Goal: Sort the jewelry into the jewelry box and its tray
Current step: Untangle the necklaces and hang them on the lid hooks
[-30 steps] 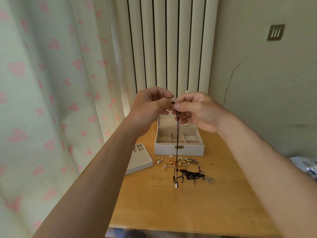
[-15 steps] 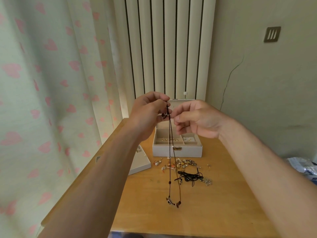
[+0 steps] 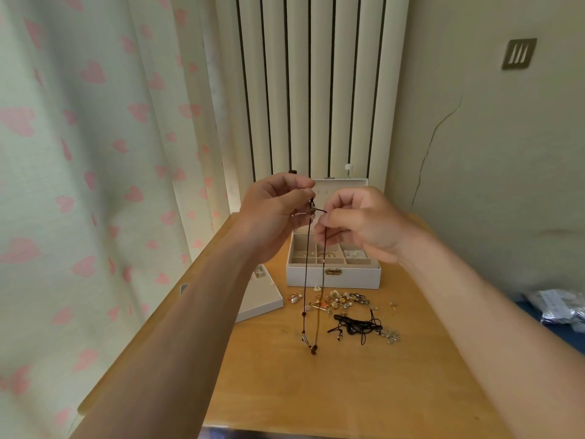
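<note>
Head view shows the left hand (image 3: 275, 213) and the right hand (image 3: 357, 223) raised together above the counter (image 3: 316, 391), each grip pinched on the top of a dark cord necklace (image 3: 306, 280) whose two strands hang straight down below them. A second ago the hands were pressed together and the cord dangled as one line; now they sit slightly apart, the loop has opened, and its small beads hang lower and nearer the person. That suggests the cord has come free of the tangle and is ready to stow. Beyond and below the grips stands the open jewelry box (image 3: 332, 277); its tray (image 3: 262, 302) lies below the left grip, and loose jewelry (image 3: 342, 301) with a black cord tangle (image 3: 357, 327) waits unsorted beneath.
</note>
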